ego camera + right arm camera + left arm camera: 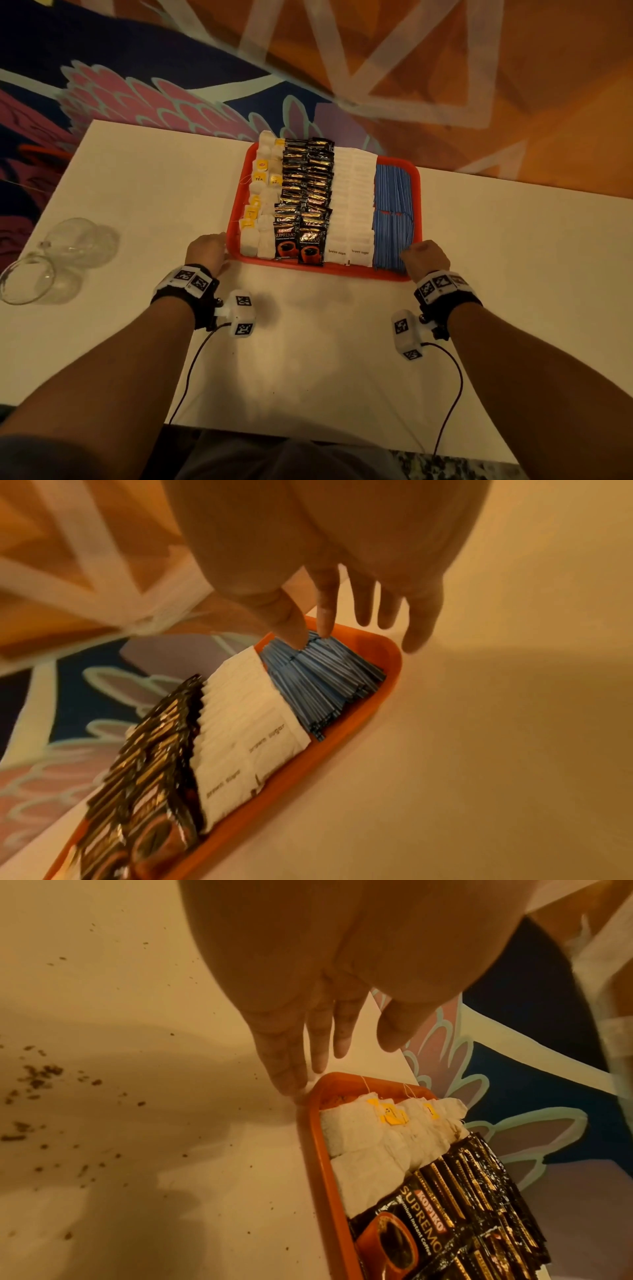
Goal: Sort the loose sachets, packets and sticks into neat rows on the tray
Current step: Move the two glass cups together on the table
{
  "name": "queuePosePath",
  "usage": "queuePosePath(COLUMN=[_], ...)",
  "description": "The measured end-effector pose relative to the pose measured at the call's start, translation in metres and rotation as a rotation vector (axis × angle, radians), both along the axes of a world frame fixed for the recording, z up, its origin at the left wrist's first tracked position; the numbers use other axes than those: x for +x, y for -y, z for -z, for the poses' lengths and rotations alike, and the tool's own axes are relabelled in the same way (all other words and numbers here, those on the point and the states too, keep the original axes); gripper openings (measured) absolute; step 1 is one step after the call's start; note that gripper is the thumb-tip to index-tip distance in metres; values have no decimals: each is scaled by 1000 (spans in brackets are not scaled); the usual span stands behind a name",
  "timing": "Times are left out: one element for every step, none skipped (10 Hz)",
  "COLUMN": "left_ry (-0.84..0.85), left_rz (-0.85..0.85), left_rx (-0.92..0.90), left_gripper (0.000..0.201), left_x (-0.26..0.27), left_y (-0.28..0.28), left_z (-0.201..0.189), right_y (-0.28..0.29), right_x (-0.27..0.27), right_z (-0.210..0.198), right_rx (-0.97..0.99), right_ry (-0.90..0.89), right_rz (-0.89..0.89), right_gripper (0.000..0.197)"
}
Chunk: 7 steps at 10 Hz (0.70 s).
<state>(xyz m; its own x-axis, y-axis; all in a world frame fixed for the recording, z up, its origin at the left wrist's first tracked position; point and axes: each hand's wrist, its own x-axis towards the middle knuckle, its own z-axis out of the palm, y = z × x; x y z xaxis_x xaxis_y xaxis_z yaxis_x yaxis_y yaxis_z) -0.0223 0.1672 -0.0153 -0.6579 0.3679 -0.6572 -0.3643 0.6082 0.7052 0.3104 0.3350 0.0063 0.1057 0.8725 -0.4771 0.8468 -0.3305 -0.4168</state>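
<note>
Red plastic tray [415, 178]: sitting on the white tabletop [513, 240], near its far edge; we are seeing every packet lined up in it.
Rows, left to right: white tea bags with yellow tags [262, 202], black coffee sachets [305, 205], white brown-sugar packets [354, 202], blue striped sticks [392, 209].
Left hand [205, 248]: fingers straight and together, touching the tray's near-left corner; gripping nothing.
Right hand [426, 257]: fingers spread; thumb and forefinger tips are resting on the blue sticks [322, 677], not pinching any.
Stage: we are judging the sort nearly finished, final squaring only.
Risk: a careless nudge could be fanning the sticks or toppling the overlapped sachets.
Risk: tea-bag strings are trailing over the left rim and could snag.
Also present: clear glass cups [61, 253] at far left.
</note>
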Motion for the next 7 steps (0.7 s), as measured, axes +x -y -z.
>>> queuePosePath(left_ry=[-54,-90,-128,-187,-199,-192,-140], left_rz=[-16,-35,-80,-128,-218,-336,-459], left_rx=[24,61,98,126,98,56,2], left_gripper=[28,9,9,9,10,14,15], left_x=[2,-6,-19,-37,-59,-81,-100], left_y=[11,28,52,85,128,171,208], left_z=[-12,-14,-19,-22,-19,-7,9], right_y=[8,12,21,38,58,82,102], right_x=[-19,-58,-115,-181,-245,-309,-365], right_z=[-9,-20,-25,-26,-24,-20,-7], right_rx=[132,110,68,32,-39,-110,-209], right_ry=[-68,-160,-286,-345,-395,-433,-435], right_rz=[-104,-224,-310,-459,-595,-691,-800], right_gripper=[19,16,15,12,12,13,20])
